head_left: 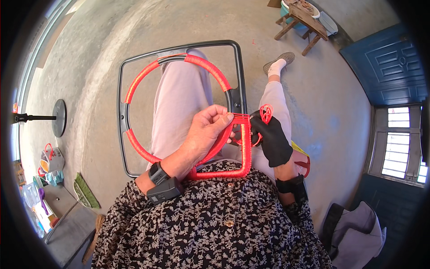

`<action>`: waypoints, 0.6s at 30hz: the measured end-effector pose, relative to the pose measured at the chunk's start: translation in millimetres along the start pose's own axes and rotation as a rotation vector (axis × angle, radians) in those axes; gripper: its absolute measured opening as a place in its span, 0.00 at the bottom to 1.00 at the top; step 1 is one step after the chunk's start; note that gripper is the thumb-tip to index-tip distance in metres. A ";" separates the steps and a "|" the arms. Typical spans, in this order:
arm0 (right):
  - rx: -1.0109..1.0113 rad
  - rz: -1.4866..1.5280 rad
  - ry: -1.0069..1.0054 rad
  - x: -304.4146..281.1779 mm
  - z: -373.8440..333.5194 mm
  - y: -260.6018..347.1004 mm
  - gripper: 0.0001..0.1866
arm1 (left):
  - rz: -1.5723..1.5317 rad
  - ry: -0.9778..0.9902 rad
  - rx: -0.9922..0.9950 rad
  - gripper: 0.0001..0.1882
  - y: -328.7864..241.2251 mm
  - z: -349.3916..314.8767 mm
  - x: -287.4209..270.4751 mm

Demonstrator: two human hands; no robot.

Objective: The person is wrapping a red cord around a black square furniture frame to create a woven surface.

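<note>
A black square frame (242, 67) with a round ring inside it lies across my lap. Red cord (208, 66) is wound tightly round parts of the ring, and round the frame's near right corner. Other stretches of the ring and frame are bare black. My left hand (208, 127), bare, is closed at the frame's right side, its thumb pressing on several red strands. Beside it, outside the frame, my right hand (273, 141) in a black glove is closed on a looped bundle of red cord (266, 113). Its fingertips are partly hidden.
A wooden stool (307, 20) and a basin (319, 11) stand at the far right. Blue doors (380, 65) line the right side, with a grey cloth-covered thing (358, 233) near them. On the left are a round black stand base (59, 118), a bag (52, 159) and a green brush-like thing (85, 190).
</note>
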State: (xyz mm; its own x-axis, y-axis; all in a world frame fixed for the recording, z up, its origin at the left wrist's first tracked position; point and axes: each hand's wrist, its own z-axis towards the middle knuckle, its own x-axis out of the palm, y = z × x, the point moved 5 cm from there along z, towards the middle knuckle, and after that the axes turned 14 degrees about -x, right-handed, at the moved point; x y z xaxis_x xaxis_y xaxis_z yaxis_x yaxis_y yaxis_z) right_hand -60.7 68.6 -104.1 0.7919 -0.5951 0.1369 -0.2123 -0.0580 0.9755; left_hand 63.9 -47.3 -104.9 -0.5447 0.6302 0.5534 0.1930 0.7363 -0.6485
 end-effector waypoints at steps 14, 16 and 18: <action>0.001 0.015 -0.009 3.3 4.5 7.1 0.10 | 0.029 -0.010 -0.013 0.06 0.0 -0.5 1.4; -0.020 0.017 0.005 1.3 5.4 3.6 0.10 | 0.031 -0.009 -0.016 0.06 0.2 0.1 1.9; -0.007 0.029 -0.007 2.7 4.2 5.2 0.10 | 0.030 -0.010 -0.019 0.06 0.4 0.0 1.5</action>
State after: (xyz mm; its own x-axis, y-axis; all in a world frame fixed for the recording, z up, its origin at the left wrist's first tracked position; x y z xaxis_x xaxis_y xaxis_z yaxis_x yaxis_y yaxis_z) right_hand -62.1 63.3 -99.3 0.7815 -0.6020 0.1638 -0.2309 -0.0352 0.9723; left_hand 63.2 -46.1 -104.3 -0.5465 0.6496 0.5285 0.2245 0.7216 -0.6549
